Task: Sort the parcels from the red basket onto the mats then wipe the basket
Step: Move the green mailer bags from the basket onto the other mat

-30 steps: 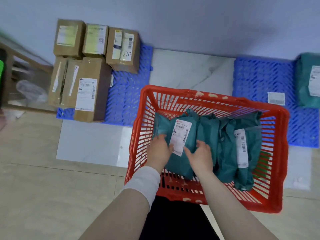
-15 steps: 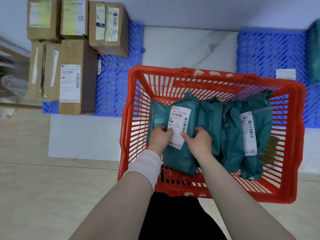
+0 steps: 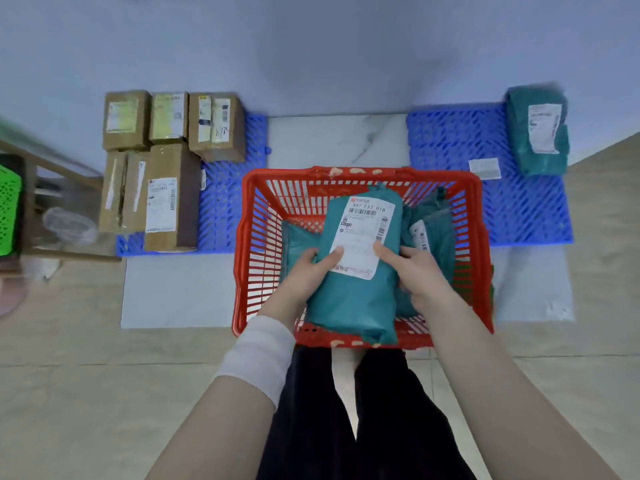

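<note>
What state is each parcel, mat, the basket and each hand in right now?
Held teal parcel: gripped by both hands, over the basket.
Red basket: teal parcels inside.
Left mat: five cardboard boxes.
Right mat: one teal parcel.
Left hand: gripping.
Right hand: gripping.

Cardboard boxes (image 3: 162, 168) crowd left mat (image 3: 225, 206), right mat (image 3: 450, 143) mostly bare

You had one red basket (image 3: 363, 176) and two blue mats, one at the left (image 3: 228, 209) and one at the right (image 3: 450, 140). Five brown cardboard boxes (image 3: 171, 195) sat on the left mat. You could count four teal parcels: one on the right mat (image 3: 538, 129), three at the basket (image 3: 356, 296).
</note>
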